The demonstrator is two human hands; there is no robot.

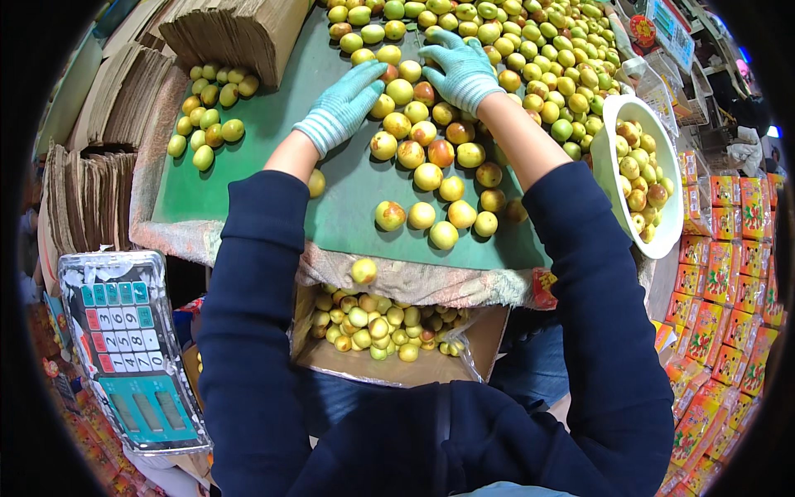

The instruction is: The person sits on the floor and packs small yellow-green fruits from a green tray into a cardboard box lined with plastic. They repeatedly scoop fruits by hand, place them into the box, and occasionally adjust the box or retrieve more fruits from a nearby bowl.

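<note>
Both my hands wear green knit gloves with white-striped cuffs and rest among loose jujube fruits [440,153] on the green tabletop [273,130]. My left hand [346,102] touches fruits with its fingertips, its fingers close together; whether it grips one I cannot tell. My right hand [461,69], fingers spread and bent, lies over the fruits near the large heap [559,56]; what is under its palm is hidden. One fruit [364,271] sits at the cloth-covered front edge, above a cardboard box [435,368] that holds many more.
A small group of fruits [209,133] lies at the left, below stacked brown paper bags [233,34]. A white plastic tub [671,214] of fruits stands at the right. A digital scale [133,348] is at the lower left, and orange-red packets [720,267] fill the right.
</note>
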